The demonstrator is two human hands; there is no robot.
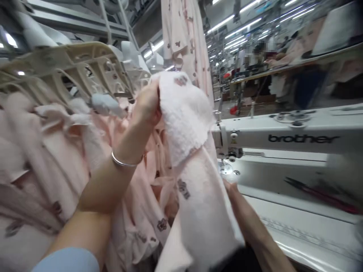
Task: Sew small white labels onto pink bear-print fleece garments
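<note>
A pale pink fleece garment piece point(202, 204) with small brown printed motifs hangs in front of me, its fluffy white side folded over at the top. My left hand point(149, 102), a silver bangle on its wrist, grips the upper left edge of this cloth; most of its fingers are behind the fabric. Lower down, my right hand point(234, 200) is at the cloth's right edge, its fingers largely hidden by the fabric. Just beyond the right hand stands a white sewing machine point(283, 130) marked "brother".
Several pink garments point(65, 143) hang at left from a beige hanger rack point(70, 60). More printed cloth point(188, 37) hangs at the top. Dark-tipped tweezers point(320, 194) lie on the machine bed. A person works at a far table point(278, 70).
</note>
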